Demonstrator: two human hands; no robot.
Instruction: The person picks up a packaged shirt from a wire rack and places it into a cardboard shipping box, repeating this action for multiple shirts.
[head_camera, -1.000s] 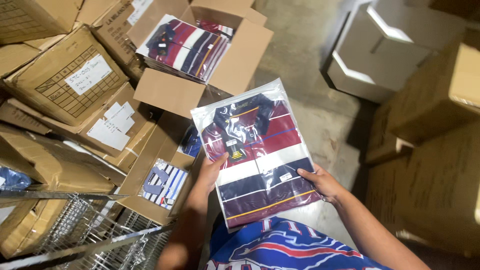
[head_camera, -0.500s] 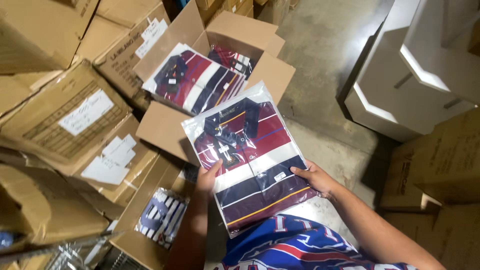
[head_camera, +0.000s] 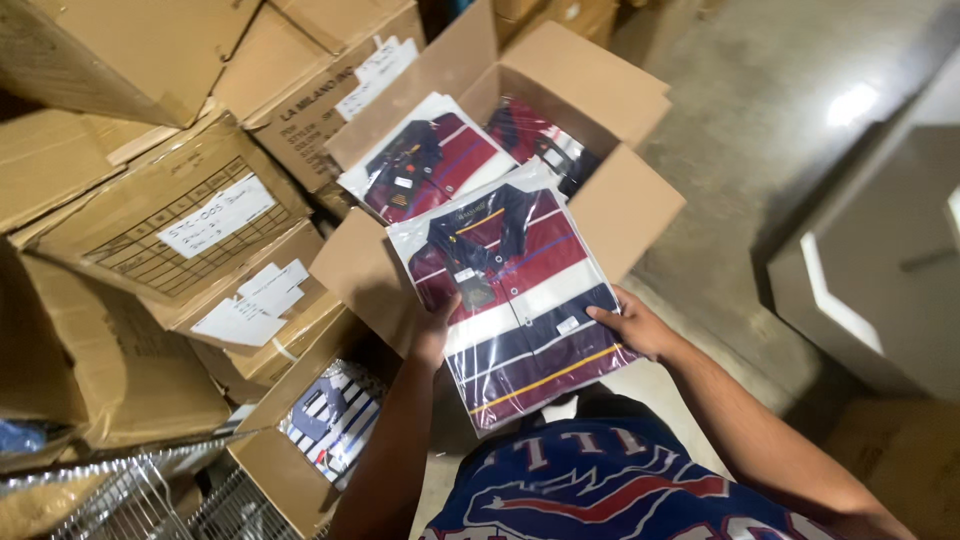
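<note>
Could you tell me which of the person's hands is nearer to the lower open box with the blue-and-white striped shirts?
Left. The left hand sits just above the lower box; the right hand is across the bagged shirt.

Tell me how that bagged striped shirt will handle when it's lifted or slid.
The bagged shirt is probably light: the left hand and right hand carry it by the edges alone. It looks fairly flat, so likely folded firm, though it may sag one-handed. The glossy plastic suggests it is slippery.
</note>
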